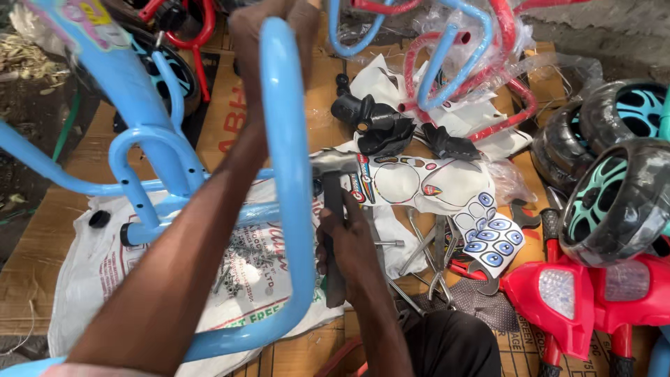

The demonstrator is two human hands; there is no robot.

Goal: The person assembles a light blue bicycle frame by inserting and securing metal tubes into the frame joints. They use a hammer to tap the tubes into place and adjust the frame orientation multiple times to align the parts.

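Note:
My left hand [269, 31] is raised near the top of the view, closed around the upper bend of a light blue metal tube frame [289, 174] that loops down in front of me. My right hand [349, 244] grips the dark handle of a hammer [333, 209], whose steel head points left at about the middle of the view. The hammer lies just right of the blue tube. The rest of the blue frame [146, 160] spreads to the left over a white plastic sack [237, 279].
Black plastic parts [380, 126], sticker sheets [447, 188], red and blue bent tubes in plastic wrap [474, 63], black wheels with teal hubs [614, 202], red plastic bodies [579, 293] and loose spanners [426, 258] lie on flattened cardboard [42, 237].

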